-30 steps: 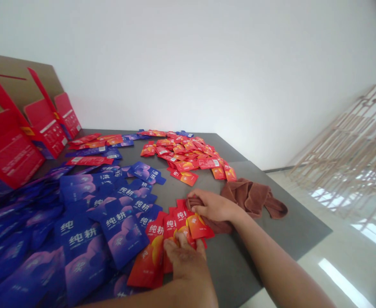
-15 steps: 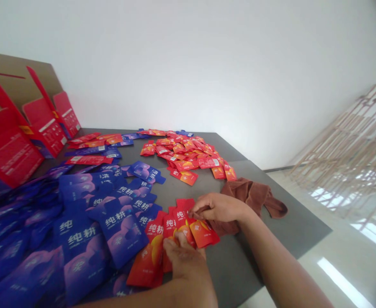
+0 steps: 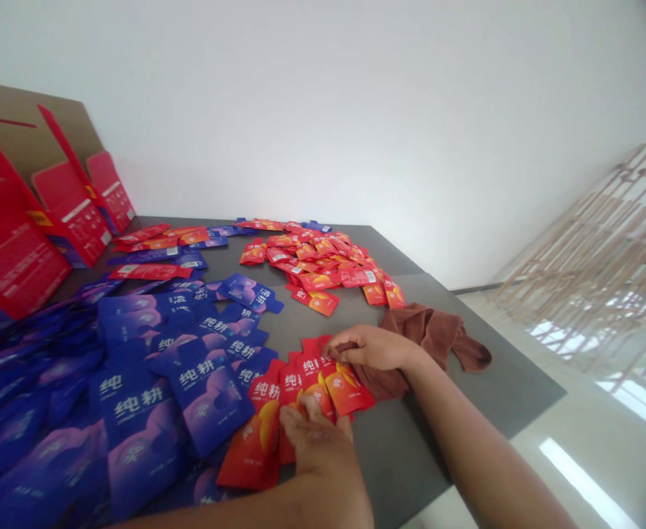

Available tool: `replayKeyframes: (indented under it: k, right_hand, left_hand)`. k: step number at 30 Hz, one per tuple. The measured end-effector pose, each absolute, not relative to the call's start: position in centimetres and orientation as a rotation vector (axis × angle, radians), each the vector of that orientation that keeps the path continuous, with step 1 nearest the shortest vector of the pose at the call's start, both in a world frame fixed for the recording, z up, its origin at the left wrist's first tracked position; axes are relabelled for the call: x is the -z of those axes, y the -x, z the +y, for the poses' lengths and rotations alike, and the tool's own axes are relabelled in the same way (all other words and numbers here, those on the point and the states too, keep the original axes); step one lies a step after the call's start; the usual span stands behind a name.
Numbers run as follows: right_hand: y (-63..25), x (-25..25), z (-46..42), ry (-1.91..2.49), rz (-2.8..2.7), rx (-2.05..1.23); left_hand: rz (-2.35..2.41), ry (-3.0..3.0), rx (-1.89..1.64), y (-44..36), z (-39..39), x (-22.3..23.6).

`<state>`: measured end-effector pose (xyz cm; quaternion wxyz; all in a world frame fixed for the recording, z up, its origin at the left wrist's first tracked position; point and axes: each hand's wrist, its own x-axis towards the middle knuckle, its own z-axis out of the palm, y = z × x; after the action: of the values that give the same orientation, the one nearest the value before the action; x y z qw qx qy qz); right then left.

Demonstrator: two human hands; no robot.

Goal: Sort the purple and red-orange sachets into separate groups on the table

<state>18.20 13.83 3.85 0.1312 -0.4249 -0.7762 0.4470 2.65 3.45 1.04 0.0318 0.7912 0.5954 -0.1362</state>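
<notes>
Several red pouches with an orange fruit print (image 3: 253, 448) lie overlapped in a fan on the grey table (image 3: 405, 455). My left hand (image 3: 323, 448) rests over their lower part, fingers on top and the thumb at the right edge, partly hidden under a pouch. At the fan's right end, my right hand (image 3: 375, 347) pinches the top of another red pouch (image 3: 347, 389); its fingertips are partly hidden. Behind that hand lies a crumpled brown cloth (image 3: 425, 330). Blue pouches with a purple print (image 3: 209, 397) are heaped to the left, touching the fan.
A loose pile of red pouches (image 3: 323, 261) lies toward the back. Open red and blue boxes (image 3: 74, 213) line the left side, before a brown cardboard panel (image 3: 25, 132). A white wall (image 3: 300, 110) stands behind; wooden lattice (image 3: 592, 250) leans at the right.
The right hand and its pouch have shifted very slightly up in the picture, and the view has tilted a little. The left hand stays on the red pouches.
</notes>
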Motion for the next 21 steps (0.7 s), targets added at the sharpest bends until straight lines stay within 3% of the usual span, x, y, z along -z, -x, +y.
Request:
replayKeyframes:
  k: [4,10,16,21]
  right_hand:
    - [-18.4,-4.1,14.0,1.247,-2.301,-1.2]
    - [-18.0,-5.6,12.5,1.162,-2.327,-1.524]
    - [-19.0,-4.1,14.2,1.338,-2.2,-1.249]
    - [-19.2,-5.1,13.3,1.296,-2.295,-1.355]
  left_hand:
    - [1.851,-2.436,0.441,-2.7,3.5,-1.3]
    - [1.857,-2.453,0.465,-2.8,3.4,-1.4]
    - [1.824,-2.456,0.452,-2.6,3.4,-1.3]
    - [1.767,-2.381,0.322,-2.3,3.8,-1.1]
